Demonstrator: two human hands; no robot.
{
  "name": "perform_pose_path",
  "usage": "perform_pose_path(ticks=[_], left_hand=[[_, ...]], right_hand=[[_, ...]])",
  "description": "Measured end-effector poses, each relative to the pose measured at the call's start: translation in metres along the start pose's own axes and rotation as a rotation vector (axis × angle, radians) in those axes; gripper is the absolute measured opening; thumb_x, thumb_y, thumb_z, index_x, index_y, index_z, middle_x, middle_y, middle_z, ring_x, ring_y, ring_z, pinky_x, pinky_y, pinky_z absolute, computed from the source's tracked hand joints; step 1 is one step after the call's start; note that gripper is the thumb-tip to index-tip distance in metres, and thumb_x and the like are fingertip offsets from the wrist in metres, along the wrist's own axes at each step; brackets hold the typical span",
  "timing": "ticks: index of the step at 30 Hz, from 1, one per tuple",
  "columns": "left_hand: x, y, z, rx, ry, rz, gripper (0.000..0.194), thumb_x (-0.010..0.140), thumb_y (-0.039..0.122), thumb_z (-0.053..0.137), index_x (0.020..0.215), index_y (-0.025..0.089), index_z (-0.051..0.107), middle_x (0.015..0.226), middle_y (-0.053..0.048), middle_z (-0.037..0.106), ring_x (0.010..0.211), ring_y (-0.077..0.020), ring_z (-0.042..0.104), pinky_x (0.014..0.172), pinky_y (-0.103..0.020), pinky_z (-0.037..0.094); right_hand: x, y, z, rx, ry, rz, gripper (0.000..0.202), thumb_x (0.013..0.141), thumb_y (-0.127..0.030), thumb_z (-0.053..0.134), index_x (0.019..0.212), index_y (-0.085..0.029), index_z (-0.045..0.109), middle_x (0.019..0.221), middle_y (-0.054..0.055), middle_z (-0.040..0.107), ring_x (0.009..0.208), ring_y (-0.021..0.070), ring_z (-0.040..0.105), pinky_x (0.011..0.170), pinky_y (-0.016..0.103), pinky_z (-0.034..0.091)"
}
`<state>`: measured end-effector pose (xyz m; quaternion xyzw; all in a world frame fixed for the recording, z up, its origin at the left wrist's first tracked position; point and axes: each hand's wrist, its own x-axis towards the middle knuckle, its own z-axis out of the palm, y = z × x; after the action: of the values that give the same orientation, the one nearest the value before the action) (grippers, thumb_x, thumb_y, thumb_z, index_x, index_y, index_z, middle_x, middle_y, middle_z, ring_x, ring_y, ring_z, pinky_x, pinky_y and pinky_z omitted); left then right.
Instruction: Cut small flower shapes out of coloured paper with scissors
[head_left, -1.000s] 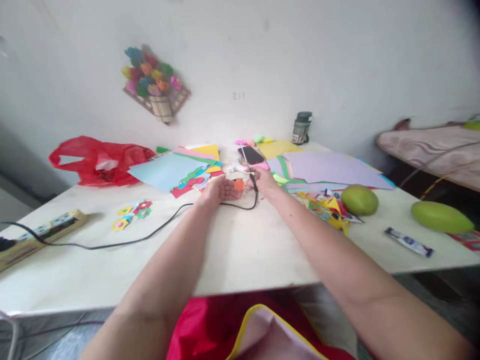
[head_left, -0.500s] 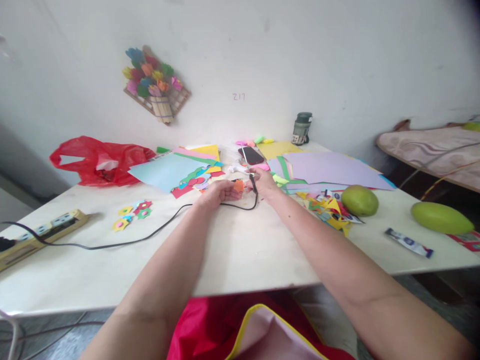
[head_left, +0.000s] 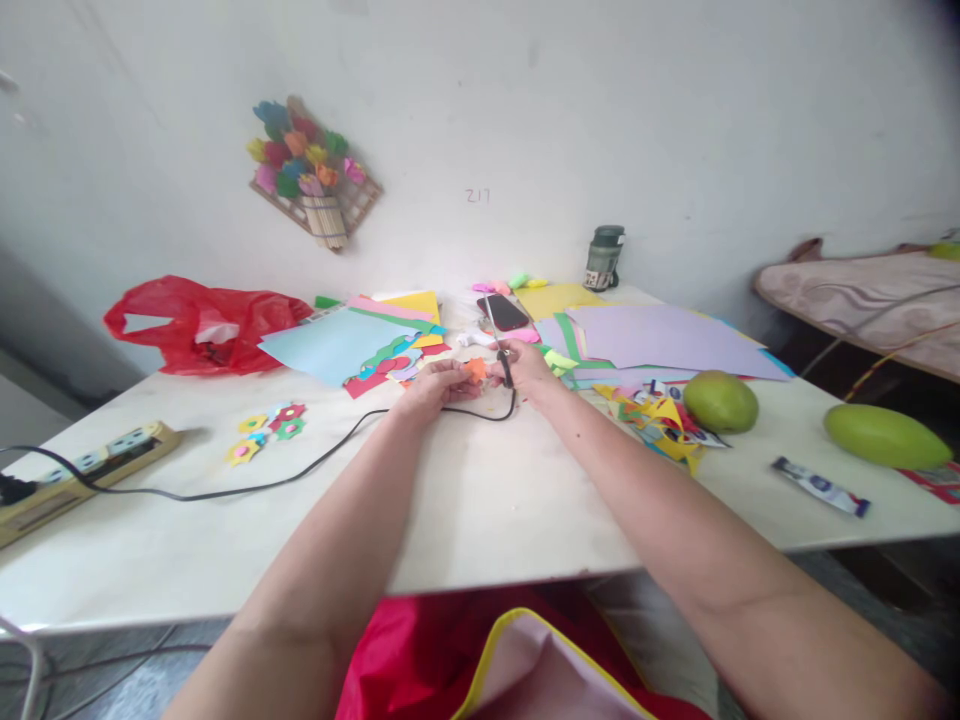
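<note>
Near the middle of the table, my left hand (head_left: 439, 388) is closed, pinching a small orange paper piece (head_left: 475, 371) with a jagged, petal-like edge. My right hand (head_left: 527, 367) grips a pair of scissors (head_left: 505, 370) by the dark handle, and the thin metal blades point up and away from me. Fingertips of the right hand are beside the orange piece; whether they touch it I cannot tell. Behind the hands lies a white tool (head_left: 476, 339), partly hidden. A black cable (head_left: 330, 458) passes under my left wrist and up to my right hand.
Paper flowers (head_left: 271, 428) lie left of a power strip (head_left: 97, 470)'s right end. Colored sheets (head_left: 660, 335), paper scraps (head_left: 664, 425), a phone (head_left: 502, 312), a red plastic bag (head_left: 202, 315), a bottle (head_left: 604, 258), two green fruits (head_left: 721, 401) and a small tube (head_left: 820, 486) surround the hands.
The orange paper piece has turned between the fingers and its jagged edge shows more. The scissors have tilted, with more blade visible. Both hands stay in about the same place.
</note>
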<state>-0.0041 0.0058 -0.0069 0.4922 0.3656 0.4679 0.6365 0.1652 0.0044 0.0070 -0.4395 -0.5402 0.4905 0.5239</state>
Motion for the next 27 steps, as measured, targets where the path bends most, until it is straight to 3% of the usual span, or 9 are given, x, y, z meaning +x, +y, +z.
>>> perform_pose_path(ticks=[4, 8, 16, 23, 27], left_hand=[[-0.0017, 0.0016, 0.0004, 0.03, -0.034, -0.019, 0.021, 0.059, 0.018, 0.071, 0.07, 0.013, 0.055, 0.063, -0.007, 0.068, 0.056, -0.0175, 0.066, 0.063, -0.031, 0.055], [-0.0019, 0.0023, 0.0011, 0.096, -0.051, -0.041, 0.023, 0.057, 0.019, 0.072, 0.069, 0.013, 0.055, 0.061, -0.008, 0.067, 0.054, -0.0168, 0.065, 0.061, -0.029, 0.054], [-0.0001, 0.0015, 0.0009, 0.154, -0.058, -0.045, 0.019, 0.058, 0.019, 0.072, 0.069, 0.013, 0.058, 0.063, -0.007, 0.067, 0.052, -0.0156, 0.063, 0.061, -0.029, 0.052], [0.0017, 0.0067, 0.001, -0.004, -0.016, -0.118, 0.018, 0.068, 0.03, 0.057, 0.064, 0.012, 0.058, 0.059, -0.01, 0.065, 0.059, -0.0213, 0.066, 0.065, -0.036, 0.054], [-0.0008, 0.0052, 0.0026, 0.075, -0.062, -0.076, 0.014, 0.063, 0.021, 0.066, 0.067, 0.012, 0.057, 0.067, -0.011, 0.069, 0.059, -0.0188, 0.066, 0.066, -0.032, 0.054]], right_hand=[[0.0022, -0.0009, -0.0041, 0.015, 0.034, -0.022, 0.037, 0.056, -0.016, 0.075, 0.087, -0.016, 0.056, 0.05, -0.009, 0.056, 0.038, 0.0062, 0.05, 0.04, 0.018, 0.038], [0.0014, -0.0038, -0.0073, 0.026, -0.023, -0.017, 0.042, 0.052, -0.019, 0.078, 0.088, -0.016, 0.057, 0.051, -0.01, 0.055, 0.043, 0.0058, 0.051, 0.044, 0.018, 0.041], [0.0009, -0.0022, -0.0085, -0.011, -0.141, -0.053, 0.036, 0.054, -0.009, 0.072, 0.087, -0.017, 0.059, 0.054, -0.009, 0.057, 0.045, 0.0056, 0.05, 0.049, 0.02, 0.045], [0.0007, -0.0028, -0.0058, 0.01, -0.033, -0.038, 0.038, 0.055, -0.013, 0.073, 0.089, -0.016, 0.057, 0.052, -0.008, 0.054, 0.044, 0.0066, 0.05, 0.046, 0.02, 0.042], [-0.0005, -0.0047, -0.0033, 0.009, 0.003, -0.037, 0.04, 0.054, -0.016, 0.075, 0.089, -0.017, 0.056, 0.054, -0.009, 0.052, 0.044, 0.0064, 0.05, 0.045, 0.02, 0.042]])
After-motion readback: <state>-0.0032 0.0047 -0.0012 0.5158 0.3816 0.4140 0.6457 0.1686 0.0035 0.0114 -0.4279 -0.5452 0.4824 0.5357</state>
